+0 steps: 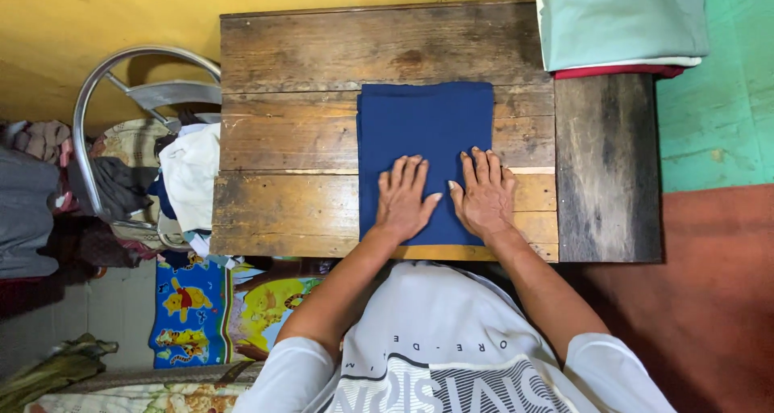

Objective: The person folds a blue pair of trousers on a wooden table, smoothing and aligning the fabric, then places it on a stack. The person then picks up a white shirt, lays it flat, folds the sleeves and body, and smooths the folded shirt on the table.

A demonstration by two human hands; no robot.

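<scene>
A navy blue cloth lies folded into a tall rectangle on the wooden table, a little right of its middle. My left hand rests flat on the cloth's near half, fingers spread. Beside it, my right hand also presses flat on the cloth, its outer fingers near the cloth's right edge. Neither hand holds anything.
A stack of folded cloths, pale green over white and red, sits at the table's far right corner. A metal chair heaped with clothes stands left of the table. A colourful cartoon-print sheet lies on the floor below it.
</scene>
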